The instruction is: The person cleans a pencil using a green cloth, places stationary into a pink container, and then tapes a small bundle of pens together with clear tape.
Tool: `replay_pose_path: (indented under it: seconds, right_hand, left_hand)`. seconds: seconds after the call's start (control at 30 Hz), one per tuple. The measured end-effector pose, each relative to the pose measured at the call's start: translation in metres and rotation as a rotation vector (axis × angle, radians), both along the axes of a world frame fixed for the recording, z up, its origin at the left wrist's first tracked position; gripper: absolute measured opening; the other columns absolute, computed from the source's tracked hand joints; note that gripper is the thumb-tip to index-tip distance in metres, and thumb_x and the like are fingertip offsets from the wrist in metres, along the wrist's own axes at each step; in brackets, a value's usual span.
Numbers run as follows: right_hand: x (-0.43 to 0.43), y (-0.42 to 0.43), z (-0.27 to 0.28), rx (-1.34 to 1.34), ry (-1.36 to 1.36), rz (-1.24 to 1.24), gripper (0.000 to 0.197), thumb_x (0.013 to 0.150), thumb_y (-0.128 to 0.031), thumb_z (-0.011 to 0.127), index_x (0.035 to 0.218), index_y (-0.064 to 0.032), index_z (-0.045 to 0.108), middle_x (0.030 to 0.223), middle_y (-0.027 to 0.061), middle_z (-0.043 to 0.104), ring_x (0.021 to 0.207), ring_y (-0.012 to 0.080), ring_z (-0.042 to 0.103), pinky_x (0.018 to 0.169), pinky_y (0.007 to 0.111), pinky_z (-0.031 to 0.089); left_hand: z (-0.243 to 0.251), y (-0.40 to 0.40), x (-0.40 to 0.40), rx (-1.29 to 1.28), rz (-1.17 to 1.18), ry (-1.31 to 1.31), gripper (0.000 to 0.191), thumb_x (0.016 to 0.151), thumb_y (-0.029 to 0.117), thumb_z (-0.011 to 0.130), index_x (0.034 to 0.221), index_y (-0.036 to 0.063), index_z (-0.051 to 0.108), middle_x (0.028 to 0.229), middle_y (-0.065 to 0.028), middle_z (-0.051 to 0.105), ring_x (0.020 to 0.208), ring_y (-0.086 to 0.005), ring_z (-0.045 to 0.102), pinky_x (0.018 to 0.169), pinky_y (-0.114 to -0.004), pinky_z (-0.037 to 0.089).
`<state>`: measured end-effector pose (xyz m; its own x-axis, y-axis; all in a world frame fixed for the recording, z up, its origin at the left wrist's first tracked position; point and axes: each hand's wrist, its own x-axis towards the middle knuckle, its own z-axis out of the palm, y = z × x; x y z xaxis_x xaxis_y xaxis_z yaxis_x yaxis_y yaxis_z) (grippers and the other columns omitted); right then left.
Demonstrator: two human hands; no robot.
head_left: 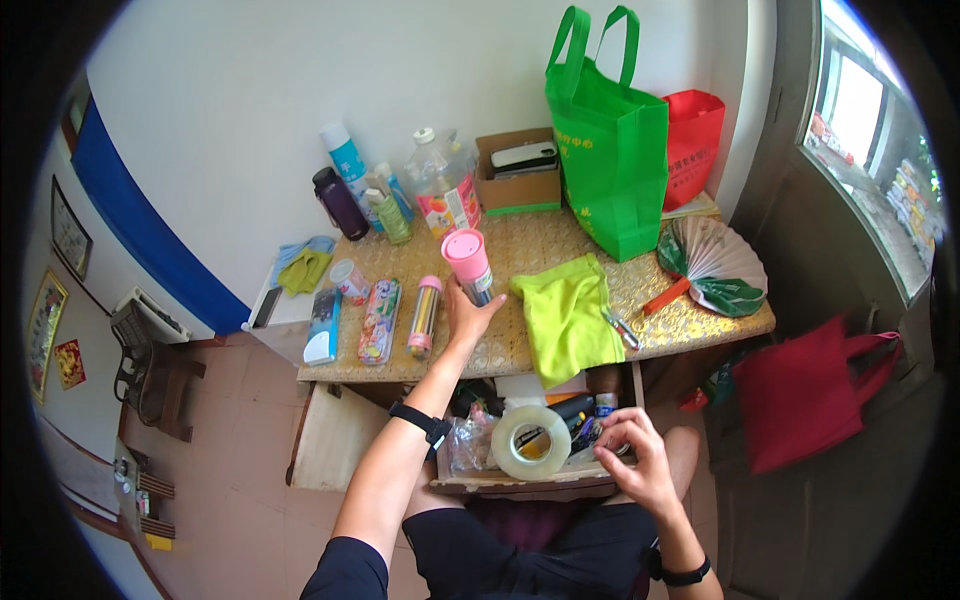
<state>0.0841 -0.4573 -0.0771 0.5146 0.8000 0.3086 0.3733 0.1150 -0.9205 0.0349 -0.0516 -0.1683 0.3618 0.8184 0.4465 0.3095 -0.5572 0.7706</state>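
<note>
My left hand (466, 313) grips a clear tube with a wide pink lid (466, 255) over the patterned tabletop. Left of it lies another clear tube with pink ends, a pencil tube (425, 315), with pencil-like sticks inside. Farther left is a colourful printed pencil case (379, 321). A yellow-green cloth (571, 319) lies to the right of my left hand. My right hand (636, 457) hovers over the right front of a pulled-out drawer (517, 484), fingers bent and apart, with nothing visible in it. Inside the drawer a big roll of clear tape (551, 466) rests on mixed items.
Bottles, including a dark flask (341, 202), a cardboard box (519, 196), and a green bag (611, 157) line the back. At right are a folding fan (720, 270) and a red bag (694, 150). A cabinet door (334, 439) hangs open at left.
</note>
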Motion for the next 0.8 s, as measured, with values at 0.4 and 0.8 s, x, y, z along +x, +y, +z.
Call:
replay_pose_path:
  seconds: [0.4,0.8]
  right_hand:
    - [-0.004,-0.012,-0.019,-0.063,0.168,-0.009,0.012,0.085,-0.004,0.076,0.095,-0.0005,0.07,0.112,0.0124,0.061,0.099,0.0191,0.064,0.077,0.029,0.058]
    - [-0.023,0.022,-0.021,-0.053,0.229,0.127,0.01,0.088,-0.003,0.073,0.096,-0.0011,0.068,0.116,0.0104,0.058,0.101,0.017,0.062,0.079,0.028,0.055]
  left_hand:
    - [0.023,-0.032,-0.02,-0.228,-0.16,-0.238,0.048,0.081,0.022,0.081,0.112,0.0026,0.049,0.097,-0.0132,0.069,0.079,-0.0216,0.071,0.068,-0.037,0.056]
    - [0.078,-0.146,-0.101,-0.675,-0.497,-0.398,0.066,0.089,0.018,0.079,0.138,0.0034,0.037,0.104,-0.0075,0.061,0.083,-0.0144,0.065,0.07,-0.03,0.059]
